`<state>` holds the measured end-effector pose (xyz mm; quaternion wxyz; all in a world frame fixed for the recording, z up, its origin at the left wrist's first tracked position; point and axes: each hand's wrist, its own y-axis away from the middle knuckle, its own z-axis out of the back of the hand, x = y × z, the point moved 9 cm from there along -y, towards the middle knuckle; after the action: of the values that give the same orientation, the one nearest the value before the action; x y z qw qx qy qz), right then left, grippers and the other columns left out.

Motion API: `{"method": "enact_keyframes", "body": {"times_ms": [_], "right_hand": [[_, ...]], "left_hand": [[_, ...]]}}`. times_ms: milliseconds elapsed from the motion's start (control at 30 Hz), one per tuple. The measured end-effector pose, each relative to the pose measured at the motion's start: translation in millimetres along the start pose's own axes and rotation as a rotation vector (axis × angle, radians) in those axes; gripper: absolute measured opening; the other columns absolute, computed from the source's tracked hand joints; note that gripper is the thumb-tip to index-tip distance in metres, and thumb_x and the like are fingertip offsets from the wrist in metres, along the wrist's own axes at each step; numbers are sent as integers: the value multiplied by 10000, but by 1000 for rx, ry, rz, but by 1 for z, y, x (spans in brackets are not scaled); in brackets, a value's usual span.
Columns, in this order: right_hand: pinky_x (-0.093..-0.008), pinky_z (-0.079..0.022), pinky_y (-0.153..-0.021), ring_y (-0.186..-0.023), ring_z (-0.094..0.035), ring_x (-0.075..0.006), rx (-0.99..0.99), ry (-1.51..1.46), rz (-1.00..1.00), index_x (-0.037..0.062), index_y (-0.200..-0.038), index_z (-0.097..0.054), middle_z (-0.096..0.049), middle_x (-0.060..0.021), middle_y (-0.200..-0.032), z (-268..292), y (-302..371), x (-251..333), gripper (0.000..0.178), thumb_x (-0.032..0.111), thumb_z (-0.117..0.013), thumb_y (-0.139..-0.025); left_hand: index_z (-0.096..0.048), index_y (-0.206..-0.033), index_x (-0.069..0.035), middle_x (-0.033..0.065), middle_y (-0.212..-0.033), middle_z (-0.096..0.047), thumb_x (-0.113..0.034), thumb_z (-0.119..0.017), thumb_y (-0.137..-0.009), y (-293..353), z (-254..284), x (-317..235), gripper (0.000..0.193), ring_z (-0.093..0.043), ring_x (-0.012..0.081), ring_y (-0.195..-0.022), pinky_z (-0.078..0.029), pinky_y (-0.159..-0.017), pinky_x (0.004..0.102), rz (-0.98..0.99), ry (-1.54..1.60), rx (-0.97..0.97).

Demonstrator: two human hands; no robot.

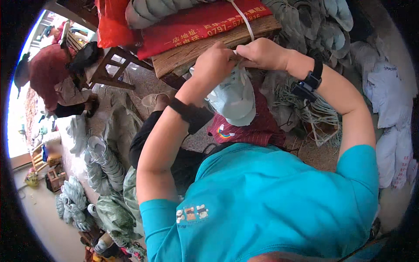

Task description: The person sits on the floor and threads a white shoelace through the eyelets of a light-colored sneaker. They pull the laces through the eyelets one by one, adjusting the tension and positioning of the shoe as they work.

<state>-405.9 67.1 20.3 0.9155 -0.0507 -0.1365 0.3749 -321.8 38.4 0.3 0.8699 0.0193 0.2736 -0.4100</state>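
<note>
A pale grey-white shoe upper (233,96) stands toe-down over my lap, in front of the wooden bench edge. Both hands are closed at its top, fingertips almost touching. My left hand (214,63) pinches at the lacing area, covering part of the upper. My right hand (265,54) pinches a thin white shoelace (236,52), of which only a short bit shows between the hands. Under the shoe lies a maroon striped cloth (255,124) with a small rainbow patch. The fingertips partly hide the lace holes.
The wooden bench (183,59) carries a red printed bag (205,28), a row of nested grey uppers (152,13) and a white cord (244,19). Pale laces (323,124) hang at right beside white sacks (386,96). Another person (50,72) sits at far left, near stacked uppers (104,163).
</note>
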Motion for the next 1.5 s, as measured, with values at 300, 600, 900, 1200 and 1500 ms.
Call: {"method": "enact_keyframes", "body": {"times_ms": [300, 600, 900, 1200, 1500], "right_hand": [[-430, -481, -612, -664, -599, -334, -74, -306, -205, 63, -881, -549, -564, -104, -764, 15, -5, 12, 259, 207, -733, -770], [-346, -474, -615, -645, -564, -203, -72, -195, -278, 45, -863, -600, -557, -56, -809, -5, -10, 26, 175, 194, -686, -828], [-252, -439, -642, -719, -536, -73, 38, -290, -653, 52, -847, -655, -598, 18, -818, -6, 28, -54, 190, 229, -621, -906], [-226, -488, -805, -929, -604, -99, 322, -1577, -176, -3, -1088, -638, -661, -42, -1021, -16, -86, 44, 278, 227, -582, -942], [-188, -368, -519, -554, -429, -11, -205, -1591, -520, -12, -1179, -583, -505, 64, -697, 3, -36, -20, 272, 158, -541, -971]], "left_hand": [[-589, -976, -61, -34, -740, -500, -149, -511, -966, 33, 35, 33, 118, -437, 63, -609, -337, -490, 211, 488, 1338, 164], [-593, -955, -40, -30, -785, -526, -187, -493, -979, 40, 79, 16, 180, -406, 63, -640, -354, -596, 209, 238, 1822, -6], [-573, -930, -40, 47, -926, -576, -180, -483, -962, 42, 111, -25, 170, -413, 87, -684, -387, -630, 235, -9, 2172, 96], [-574, -927, -3, 49, -881, -582, -124, -495, -949, 45, 132, -33, 146, -476, 74, -731, -448, -703, 232, 27, 1497, -195], [-543, -856, -67, 39, -828, -563, -246, -457, -986, 88, 86, 76, 237, -536, 168, -803, -423, -677, 256, 274, 1937, -515]]}}
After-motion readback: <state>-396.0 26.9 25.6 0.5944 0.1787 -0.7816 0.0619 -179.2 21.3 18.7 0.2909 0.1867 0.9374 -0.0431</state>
